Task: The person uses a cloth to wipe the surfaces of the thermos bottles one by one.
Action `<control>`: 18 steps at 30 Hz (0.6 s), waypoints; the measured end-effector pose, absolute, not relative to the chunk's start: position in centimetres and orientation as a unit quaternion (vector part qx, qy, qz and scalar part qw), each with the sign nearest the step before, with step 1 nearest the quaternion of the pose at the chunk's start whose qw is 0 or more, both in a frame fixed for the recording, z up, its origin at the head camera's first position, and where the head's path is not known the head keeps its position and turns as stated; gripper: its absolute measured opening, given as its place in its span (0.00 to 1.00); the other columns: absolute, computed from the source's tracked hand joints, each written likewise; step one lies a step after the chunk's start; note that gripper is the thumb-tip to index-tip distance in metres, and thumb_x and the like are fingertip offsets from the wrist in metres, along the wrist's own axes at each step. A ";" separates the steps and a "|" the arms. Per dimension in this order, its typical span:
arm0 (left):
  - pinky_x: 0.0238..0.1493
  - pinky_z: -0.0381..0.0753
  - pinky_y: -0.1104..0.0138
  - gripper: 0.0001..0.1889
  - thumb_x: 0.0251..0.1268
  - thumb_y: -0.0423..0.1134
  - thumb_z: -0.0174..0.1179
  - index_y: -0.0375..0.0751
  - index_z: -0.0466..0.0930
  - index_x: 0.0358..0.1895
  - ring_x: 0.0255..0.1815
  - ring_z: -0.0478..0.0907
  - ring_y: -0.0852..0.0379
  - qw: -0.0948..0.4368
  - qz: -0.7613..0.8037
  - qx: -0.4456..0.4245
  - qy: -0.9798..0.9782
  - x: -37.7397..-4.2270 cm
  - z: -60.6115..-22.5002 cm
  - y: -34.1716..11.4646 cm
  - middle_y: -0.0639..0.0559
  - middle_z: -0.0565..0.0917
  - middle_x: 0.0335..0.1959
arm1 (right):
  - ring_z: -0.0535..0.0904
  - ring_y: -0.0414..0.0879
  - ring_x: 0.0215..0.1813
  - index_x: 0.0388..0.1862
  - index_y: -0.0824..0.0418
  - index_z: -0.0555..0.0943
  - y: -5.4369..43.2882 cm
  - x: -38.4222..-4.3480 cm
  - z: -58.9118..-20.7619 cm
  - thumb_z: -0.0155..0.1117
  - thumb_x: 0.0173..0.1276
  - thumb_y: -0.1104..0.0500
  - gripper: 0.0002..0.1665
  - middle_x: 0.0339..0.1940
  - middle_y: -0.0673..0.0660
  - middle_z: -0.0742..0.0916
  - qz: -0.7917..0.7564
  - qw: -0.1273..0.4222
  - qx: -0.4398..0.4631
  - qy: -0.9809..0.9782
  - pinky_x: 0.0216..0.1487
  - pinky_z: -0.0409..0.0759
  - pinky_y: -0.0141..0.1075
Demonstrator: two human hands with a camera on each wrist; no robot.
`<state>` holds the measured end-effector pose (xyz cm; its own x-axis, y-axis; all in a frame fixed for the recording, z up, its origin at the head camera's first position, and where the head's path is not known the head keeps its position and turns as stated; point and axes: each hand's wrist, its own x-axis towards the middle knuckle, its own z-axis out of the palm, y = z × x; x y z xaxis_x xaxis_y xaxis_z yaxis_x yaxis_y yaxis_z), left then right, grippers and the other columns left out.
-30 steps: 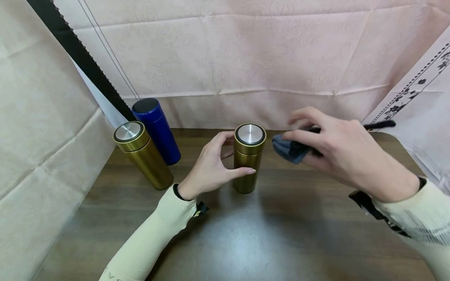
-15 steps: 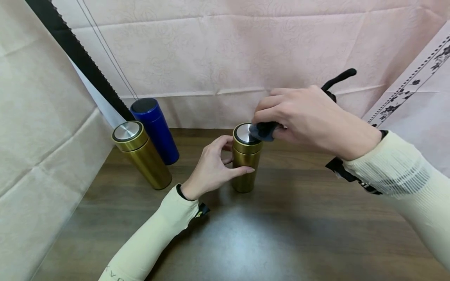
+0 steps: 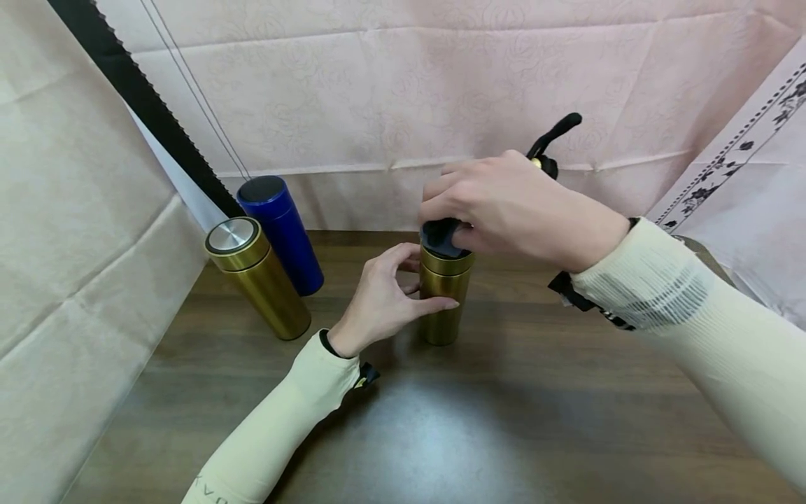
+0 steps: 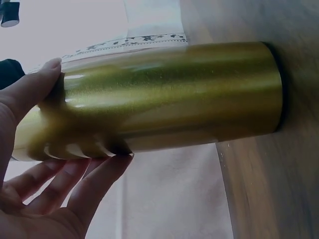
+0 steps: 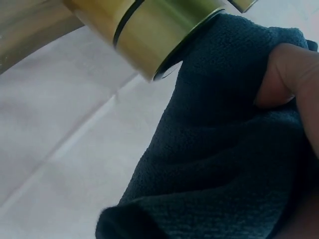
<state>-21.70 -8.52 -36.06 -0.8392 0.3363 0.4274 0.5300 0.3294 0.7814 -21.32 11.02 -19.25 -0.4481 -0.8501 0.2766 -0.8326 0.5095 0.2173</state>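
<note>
In the head view a gold vacuum flask (image 3: 443, 301) stands upright on the wooden table. My left hand (image 3: 380, 301) grips its side, thumb in front and fingers behind; the left wrist view shows thumb and fingertips on the gold body (image 4: 189, 94). My right hand (image 3: 497, 203) holds a dark blue cloth (image 3: 439, 236) against the flask's lid, covering most of its silver top. Up close in the right wrist view, the bunched cloth (image 5: 219, 124) lies over the lid's end, with the thumb (image 5: 294, 74) pressing into it.
Left of the held flask stand a second gold flask (image 3: 258, 280) with a silver lid top and a blue flask (image 3: 280, 234) with a dark top. Pale cloth sheets (image 3: 441, 105) hang behind the table (image 3: 352, 434). A black rod-like piece (image 3: 557, 133) sticks up beyond my right wrist.
My right hand has moved left with the cloth, from beside the gold flask onto its lid, and now hides the silver top. The left hand has kept its grip in place.
</note>
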 end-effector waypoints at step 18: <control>0.56 0.82 0.68 0.33 0.46 0.56 0.81 0.48 0.82 0.56 0.51 0.82 0.65 0.159 -0.419 -0.303 -0.841 -22.3 -35.9 -8.1 0.59 0.87 0.50 | 0.78 0.46 0.40 0.33 0.47 0.82 12.9 -21.7 -17.9 0.66 0.54 0.69 0.16 0.33 0.45 0.82 -0.079 0.126 0.448 -0.881 0.27 0.77 0.47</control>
